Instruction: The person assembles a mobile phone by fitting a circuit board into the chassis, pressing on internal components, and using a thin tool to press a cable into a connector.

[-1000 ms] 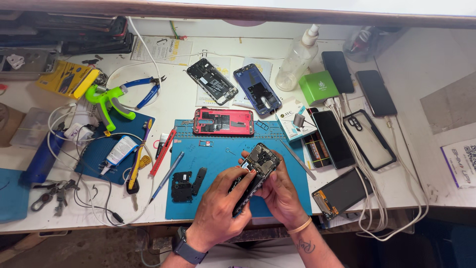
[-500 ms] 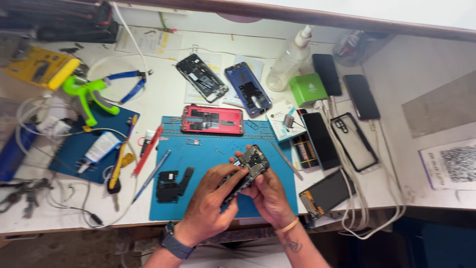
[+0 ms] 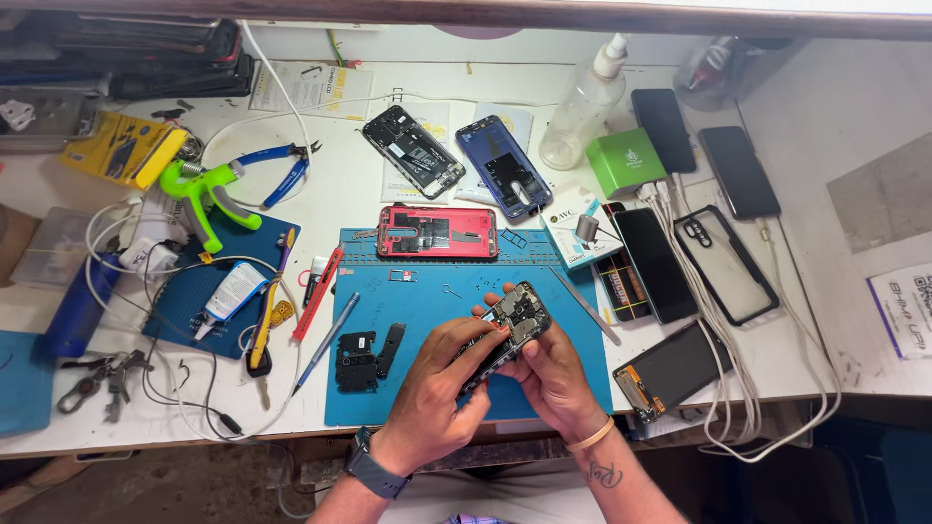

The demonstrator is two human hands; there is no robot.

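Both hands are holding an opened phone above the blue mat.
The left hand [image 3: 442, 374] and right hand [image 3: 553, 374] are gripping the opened phone [image 3: 507, 325] with clenched fingers, tilting its exposed boards upward over the blue repair mat [image 3: 427, 301] for viewing.

One head cam only, no 2nd view. Looks steeply down from above the workbench [image 3: 835, 136], mid-range; far bench edge at frame top, wearer's forearms entering at bottom centre.

Phone repair workbench: blue repair mat [image 3: 427, 320], opened phones like the red-framed one [image 3: 437, 231], pliers [image 3: 277, 167], screwdrivers, cables.
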